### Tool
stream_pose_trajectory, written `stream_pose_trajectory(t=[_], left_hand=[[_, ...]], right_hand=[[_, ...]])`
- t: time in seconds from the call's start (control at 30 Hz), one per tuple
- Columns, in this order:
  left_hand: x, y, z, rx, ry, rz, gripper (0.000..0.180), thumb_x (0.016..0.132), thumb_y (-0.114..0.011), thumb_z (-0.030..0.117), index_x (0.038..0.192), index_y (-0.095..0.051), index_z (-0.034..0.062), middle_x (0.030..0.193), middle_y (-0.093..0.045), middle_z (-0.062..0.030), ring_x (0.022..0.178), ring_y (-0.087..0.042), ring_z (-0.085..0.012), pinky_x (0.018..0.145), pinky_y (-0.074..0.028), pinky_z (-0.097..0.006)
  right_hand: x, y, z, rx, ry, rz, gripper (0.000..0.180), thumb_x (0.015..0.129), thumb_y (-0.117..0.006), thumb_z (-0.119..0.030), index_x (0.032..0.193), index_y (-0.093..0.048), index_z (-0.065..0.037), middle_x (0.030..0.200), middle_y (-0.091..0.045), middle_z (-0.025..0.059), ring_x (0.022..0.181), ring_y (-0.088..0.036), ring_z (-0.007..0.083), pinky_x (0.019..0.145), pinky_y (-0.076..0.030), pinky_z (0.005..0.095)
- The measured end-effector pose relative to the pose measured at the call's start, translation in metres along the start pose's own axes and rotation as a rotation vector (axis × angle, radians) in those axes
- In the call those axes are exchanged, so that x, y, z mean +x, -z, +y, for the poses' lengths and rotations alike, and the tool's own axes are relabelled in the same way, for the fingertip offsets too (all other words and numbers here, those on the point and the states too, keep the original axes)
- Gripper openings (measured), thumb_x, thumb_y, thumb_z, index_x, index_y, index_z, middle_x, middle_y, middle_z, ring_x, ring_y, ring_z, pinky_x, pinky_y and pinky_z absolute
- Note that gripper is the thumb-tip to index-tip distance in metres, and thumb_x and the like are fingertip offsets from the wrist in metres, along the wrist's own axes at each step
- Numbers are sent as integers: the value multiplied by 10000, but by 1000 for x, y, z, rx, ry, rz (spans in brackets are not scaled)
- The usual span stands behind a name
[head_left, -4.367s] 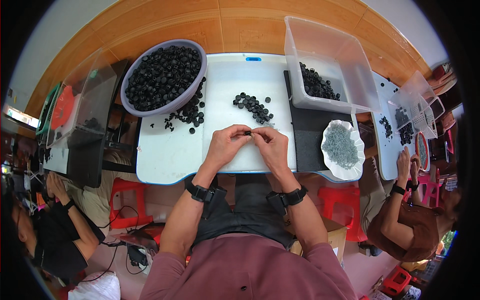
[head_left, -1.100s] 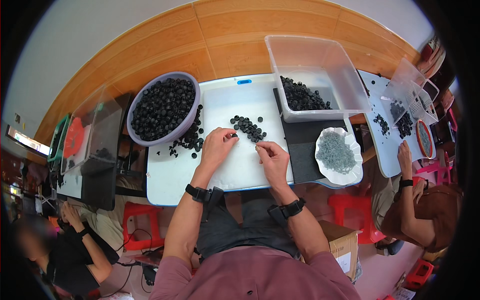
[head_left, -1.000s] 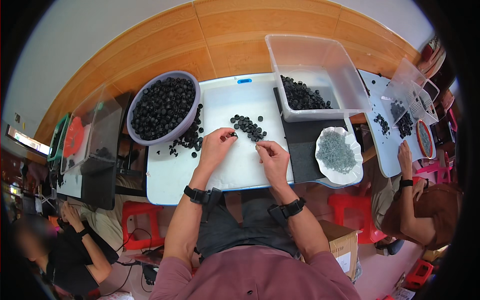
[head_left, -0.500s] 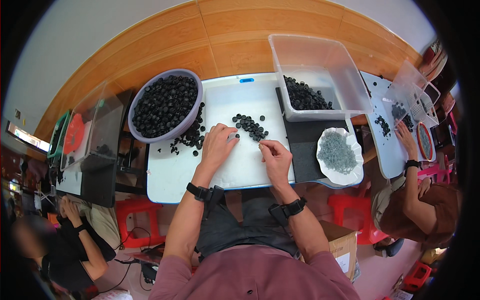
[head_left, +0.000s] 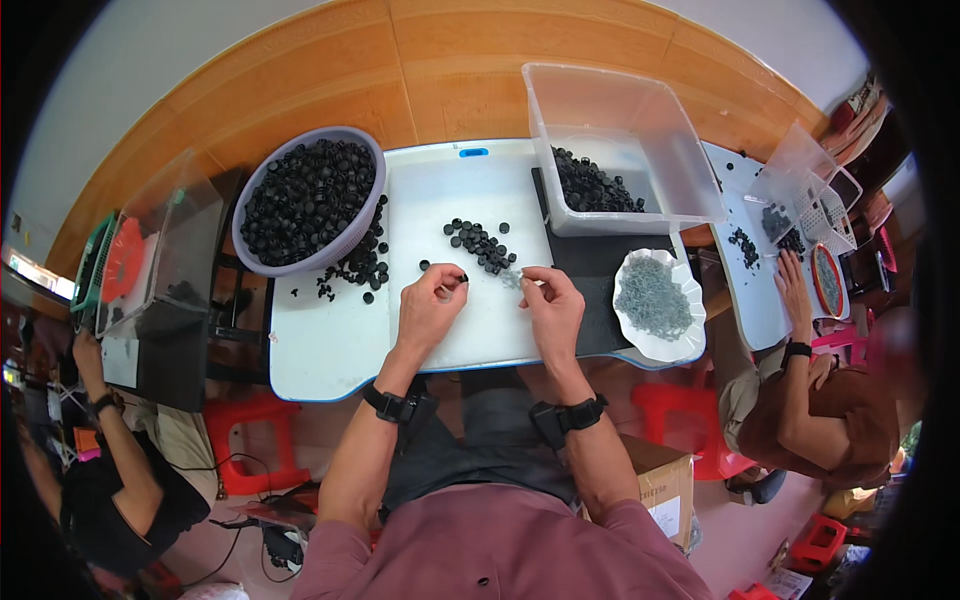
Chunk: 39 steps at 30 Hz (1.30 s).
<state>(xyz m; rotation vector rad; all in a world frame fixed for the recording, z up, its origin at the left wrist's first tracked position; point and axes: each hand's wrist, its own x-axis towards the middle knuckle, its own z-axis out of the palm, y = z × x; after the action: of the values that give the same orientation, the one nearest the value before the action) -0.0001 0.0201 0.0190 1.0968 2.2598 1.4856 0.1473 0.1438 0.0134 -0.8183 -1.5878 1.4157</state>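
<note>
Over the white table, the thumb and fingertips of my left hand pinch a small round black cap. My right hand is to its right, with thumb and forefinger pressed together; whatever they hold is too small to name. Beside those fingertips lies a little cluster of translucent bits. Just beyond both hands sits a loose group of black caps, and one single cap rests by my left fingers.
A purple basin heaped with black caps stands at the left, caps spilled beside it. At the right are a clear plastic bin partly filled with black pieces, and a white scalloped dish of grey-green bits. Co-workers sit on both sides.
My left hand has drawn back from the table and turned, lifting a black cap between its fingertips. The right hand stays near the cap group. The whole view has shifted slightly.
</note>
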Motion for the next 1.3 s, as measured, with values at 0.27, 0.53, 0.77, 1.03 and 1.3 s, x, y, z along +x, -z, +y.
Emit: stream_pose_trajectory(t=[0.27, 0.53, 0.77, 1.03, 1.3], left_hand=[[-8, -3, -9, -149, 27, -23, 185, 878, -716, 48, 1057, -691, 10, 948, -776, -77, 836, -724, -135, 785, -559, -274], [-9, -3, -13, -103, -57, -14, 173, 880, -717, 58, 1048, -692, 22, 949, -771, -79, 842, -729, -161, 776, -561, -284], [-9, -3, -13, -102, -42, -29, 179, 878, -722, 62, 1051, -692, 27, 940, -770, -79, 832, -725, -165, 757, -557, -287], [-9, -6, -12, -86, -97, -6, 183, 873, -727, 40, 1052, -691, 31, 928, -770, -78, 795, -712, -154, 742, -548, -282], [-10, -6, -17, -103, -69, -1, 186, 855, -732, 51, 1038, -698, 48, 925, -762, -85, 806, -724, -194, 741, -550, -308]], right_hand=[[22, 20, -29, -657, 289, -168, 136, 861, -685, -11, 982, -742, -37, 950, -695, 140, 820, -693, 329, 734, -546, 408], [30, 25, -12, -812, 216, -322, 139, 852, -691, -85, 975, -751, -62, 965, -693, 132, 871, -698, 340, 793, -546, 434], [28, 26, -19, -751, 136, -318, 124, 857, -684, -85, 959, -749, -55, 993, -703, 125, 859, -699, 330, 790, -545, 428], [26, 29, -9, -737, 197, -316, 146, 862, -691, -88, 983, -748, -30, 928, -730, 154, 815, -706, 309, 750, -553, 383], [13, 24, -10, -662, 303, -229, 87, 894, -677, -83, 951, -736, -55, 931, -724, 150, 879, -700, 358, 774, -548, 434]])
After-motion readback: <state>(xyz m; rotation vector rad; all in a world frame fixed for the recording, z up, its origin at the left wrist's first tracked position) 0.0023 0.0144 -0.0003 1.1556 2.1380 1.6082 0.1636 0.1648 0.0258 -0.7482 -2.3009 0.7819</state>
